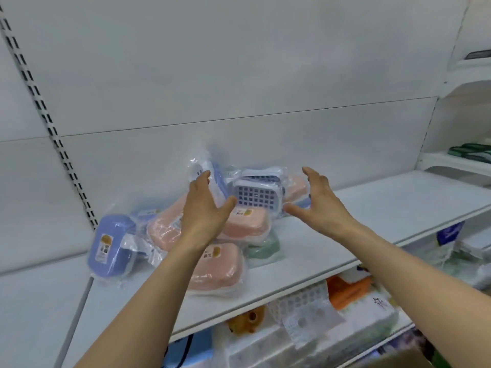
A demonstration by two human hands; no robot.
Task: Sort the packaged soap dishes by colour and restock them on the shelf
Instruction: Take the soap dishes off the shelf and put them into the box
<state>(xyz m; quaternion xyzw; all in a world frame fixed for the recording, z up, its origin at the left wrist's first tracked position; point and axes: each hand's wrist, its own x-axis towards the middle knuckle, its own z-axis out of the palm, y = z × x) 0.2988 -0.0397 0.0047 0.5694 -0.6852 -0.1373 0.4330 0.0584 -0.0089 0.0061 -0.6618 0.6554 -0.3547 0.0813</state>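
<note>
Both my left hand and right hand hover spread, holding nothing, over bagged soap dishes heaped at the shelf's left end.

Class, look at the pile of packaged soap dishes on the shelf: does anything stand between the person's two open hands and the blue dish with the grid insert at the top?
Nothing visible does. The left hand and right hand flank the blue grid dish, which sits on top of the pile with only its clear wrapper over it. Pink dishes lie beneath it, not in front.
</note>
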